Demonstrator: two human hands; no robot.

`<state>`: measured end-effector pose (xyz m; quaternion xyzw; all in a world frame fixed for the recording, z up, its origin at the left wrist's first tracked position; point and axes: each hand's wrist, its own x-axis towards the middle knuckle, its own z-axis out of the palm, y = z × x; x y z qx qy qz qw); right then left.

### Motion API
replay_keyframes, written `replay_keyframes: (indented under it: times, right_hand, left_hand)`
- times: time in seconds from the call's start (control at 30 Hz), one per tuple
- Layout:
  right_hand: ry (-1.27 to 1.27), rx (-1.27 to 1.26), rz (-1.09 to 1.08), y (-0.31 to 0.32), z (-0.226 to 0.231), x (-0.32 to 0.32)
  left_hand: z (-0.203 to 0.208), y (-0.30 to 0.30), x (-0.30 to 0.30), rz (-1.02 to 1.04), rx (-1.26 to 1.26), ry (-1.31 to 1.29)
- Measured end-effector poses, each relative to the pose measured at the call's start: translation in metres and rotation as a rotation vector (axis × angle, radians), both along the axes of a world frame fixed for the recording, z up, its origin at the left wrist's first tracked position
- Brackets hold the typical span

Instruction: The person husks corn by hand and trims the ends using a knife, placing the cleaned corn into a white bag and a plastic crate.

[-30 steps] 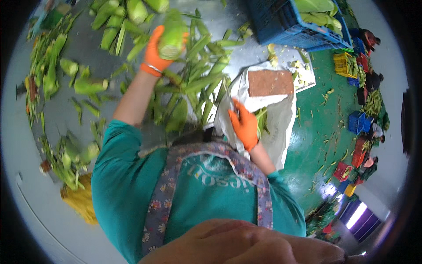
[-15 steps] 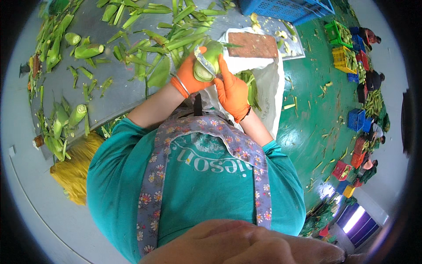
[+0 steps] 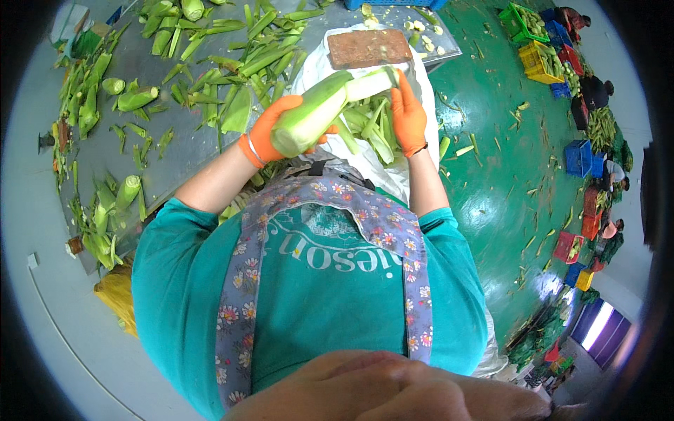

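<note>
My left hand, in an orange glove, is wrapped round a thick green ear of corn in its husk, cut end toward me. From the ear's far end a pale husk leaf stretches to the right, partly peeled away. My right hand, gloved alike, grips the tip of that leaf between thumb and fingers. Below the leaf, stripped husks lie in a white sack spread open at the table's edge. Whether a small blade is in my right hand, I cannot tell.
A reddish-brown brick rests on the sack's far side. Husk scraps and husked ears cover the metal table. Pale cut pieces lie by a blue crate. Across the green floor, people sit among crates.
My hands have moved apart, the right one drawing a husk leaf off the ear. The ear now lies tilted across, and more husks show in the sack.
</note>
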<state>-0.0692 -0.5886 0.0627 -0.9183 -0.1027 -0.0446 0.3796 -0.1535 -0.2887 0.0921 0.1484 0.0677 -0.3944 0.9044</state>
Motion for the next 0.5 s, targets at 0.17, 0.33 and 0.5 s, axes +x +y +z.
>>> replay_keyframes:
  times: [0.17, 0.33, 0.5]
  right_hand:
    - [-0.123, -0.312, -0.133, -0.068, -0.156, 0.009]
    - [0.792, 0.857, 0.224, 0.03, -0.025, -0.021]
    - [0.747, 0.891, 0.21, 0.062, -0.036, -0.032]
  left_hand:
    - [0.006, -0.001, -0.016, 0.044, -0.058, 0.053]
    - [-0.025, -0.012, -0.004, 0.148, 0.126, -0.026]
    - [-0.015, -0.036, 0.009, 0.085, 0.687, -0.443]
